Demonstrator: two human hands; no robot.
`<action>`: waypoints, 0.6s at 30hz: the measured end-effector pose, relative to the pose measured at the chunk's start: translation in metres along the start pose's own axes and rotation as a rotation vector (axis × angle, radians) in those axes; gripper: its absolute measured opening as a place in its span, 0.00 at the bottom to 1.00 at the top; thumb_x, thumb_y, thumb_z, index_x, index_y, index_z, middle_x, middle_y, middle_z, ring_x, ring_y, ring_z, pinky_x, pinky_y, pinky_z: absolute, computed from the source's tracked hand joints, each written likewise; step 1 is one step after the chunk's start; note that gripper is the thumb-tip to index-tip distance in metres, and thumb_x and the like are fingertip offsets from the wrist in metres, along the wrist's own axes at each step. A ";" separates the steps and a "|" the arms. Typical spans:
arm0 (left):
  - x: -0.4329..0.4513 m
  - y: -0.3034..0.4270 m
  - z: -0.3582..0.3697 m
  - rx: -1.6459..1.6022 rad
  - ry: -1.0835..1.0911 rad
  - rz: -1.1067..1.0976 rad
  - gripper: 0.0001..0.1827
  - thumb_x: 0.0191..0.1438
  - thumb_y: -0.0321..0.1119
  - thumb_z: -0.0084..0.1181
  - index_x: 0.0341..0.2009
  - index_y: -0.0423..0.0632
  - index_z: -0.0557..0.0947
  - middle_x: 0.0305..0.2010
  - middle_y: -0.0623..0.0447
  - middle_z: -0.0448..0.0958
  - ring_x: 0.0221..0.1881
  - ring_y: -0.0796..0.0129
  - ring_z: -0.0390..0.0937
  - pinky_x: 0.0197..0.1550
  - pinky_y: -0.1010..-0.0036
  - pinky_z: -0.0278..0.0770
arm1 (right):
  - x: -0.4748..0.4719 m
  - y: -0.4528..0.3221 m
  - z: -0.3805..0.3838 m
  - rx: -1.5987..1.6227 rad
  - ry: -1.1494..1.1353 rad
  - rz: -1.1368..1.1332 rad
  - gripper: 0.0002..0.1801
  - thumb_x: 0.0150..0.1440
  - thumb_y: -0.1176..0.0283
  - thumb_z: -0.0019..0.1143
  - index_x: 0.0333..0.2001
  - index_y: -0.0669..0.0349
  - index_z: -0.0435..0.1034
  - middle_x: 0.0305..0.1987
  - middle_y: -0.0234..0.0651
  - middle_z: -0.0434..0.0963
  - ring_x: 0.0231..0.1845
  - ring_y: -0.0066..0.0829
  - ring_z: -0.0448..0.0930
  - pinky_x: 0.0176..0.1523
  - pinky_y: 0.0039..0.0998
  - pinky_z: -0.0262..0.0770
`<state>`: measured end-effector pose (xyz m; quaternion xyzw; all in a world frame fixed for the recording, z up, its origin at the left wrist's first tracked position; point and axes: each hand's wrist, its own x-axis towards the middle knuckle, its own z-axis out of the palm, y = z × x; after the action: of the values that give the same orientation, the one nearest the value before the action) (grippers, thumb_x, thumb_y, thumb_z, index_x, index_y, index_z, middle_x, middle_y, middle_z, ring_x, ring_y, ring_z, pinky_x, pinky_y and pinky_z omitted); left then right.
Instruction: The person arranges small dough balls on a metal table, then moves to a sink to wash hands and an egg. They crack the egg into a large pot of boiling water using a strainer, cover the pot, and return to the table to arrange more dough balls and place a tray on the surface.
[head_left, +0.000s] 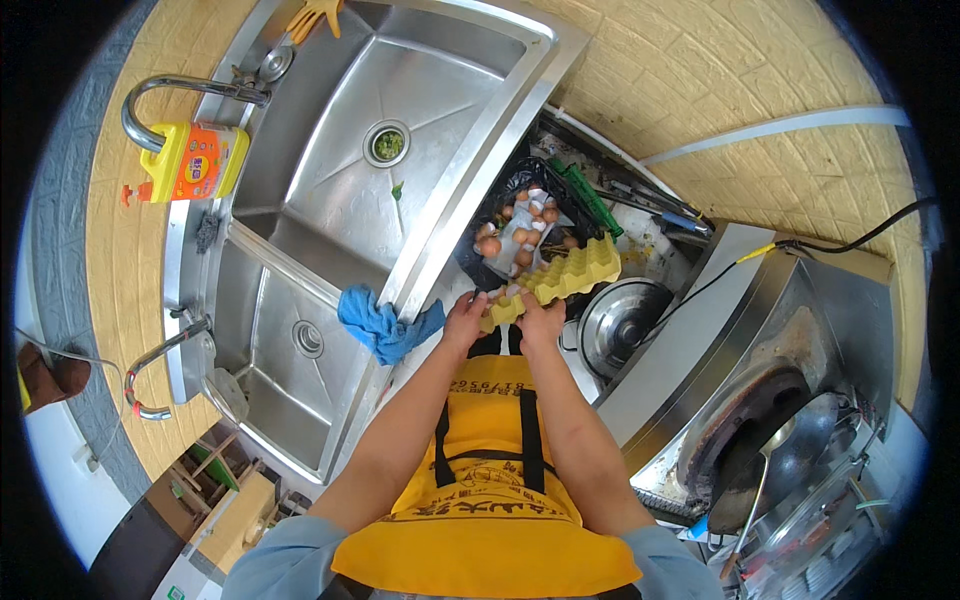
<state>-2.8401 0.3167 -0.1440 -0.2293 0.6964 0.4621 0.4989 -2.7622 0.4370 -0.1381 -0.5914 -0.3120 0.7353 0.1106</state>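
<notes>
A yellow moulded egg tray (574, 271) is held tilted in front of me, over the near side of a waste bin. My left hand (465, 321) grips its left end, and my right hand (541, 322) holds its near edge. One or two pale shells lie at the tray's left end, close to my left fingers; whether these fingers also touch them I cannot tell. Beyond the tray, the bin's black plastic liner (486, 210) holds several brown eggshells (527, 236) and some whitish sheet material. Part of the bin is hidden behind the tray.
Left stands a stainless-steel double sink (442, 225), a blue cloth (386, 322) draped over its front edge. A detergent jug (199, 163) stands by the faucet (187, 84). At right are a lidded metal pot (619, 322) on the floor and a stove with a wok (787, 457).
</notes>
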 end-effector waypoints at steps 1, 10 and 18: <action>0.011 -0.005 -0.001 0.040 0.013 0.015 0.38 0.59 0.56 0.54 0.67 0.49 0.62 0.56 0.49 0.72 0.51 0.62 0.73 0.46 0.63 0.76 | 0.007 -0.008 0.003 0.005 -0.018 -0.033 0.28 0.54 0.78 0.61 0.56 0.65 0.57 0.52 0.40 0.71 0.45 0.33 0.78 0.36 0.33 0.77; 0.006 0.008 0.011 0.265 -0.108 0.023 0.37 0.57 0.50 0.59 0.64 0.44 0.65 0.45 0.50 0.78 0.42 0.66 0.76 0.37 0.72 0.76 | 0.003 -0.045 -0.020 0.011 -0.064 0.070 0.31 0.55 0.75 0.60 0.59 0.58 0.55 0.55 0.38 0.70 0.52 0.35 0.76 0.42 0.37 0.79; 0.028 -0.022 0.024 0.654 -0.001 0.436 0.40 0.52 0.50 0.64 0.63 0.42 0.67 0.51 0.42 0.74 0.43 0.64 0.80 0.42 0.69 0.77 | -0.010 -0.054 -0.056 -0.014 -0.089 0.102 0.31 0.54 0.76 0.61 0.59 0.56 0.56 0.55 0.35 0.72 0.51 0.34 0.77 0.42 0.35 0.79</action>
<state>-2.8225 0.3313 -0.1803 0.0952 0.8391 0.3109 0.4362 -2.7177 0.4920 -0.1044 -0.5742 -0.2910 0.7633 0.0549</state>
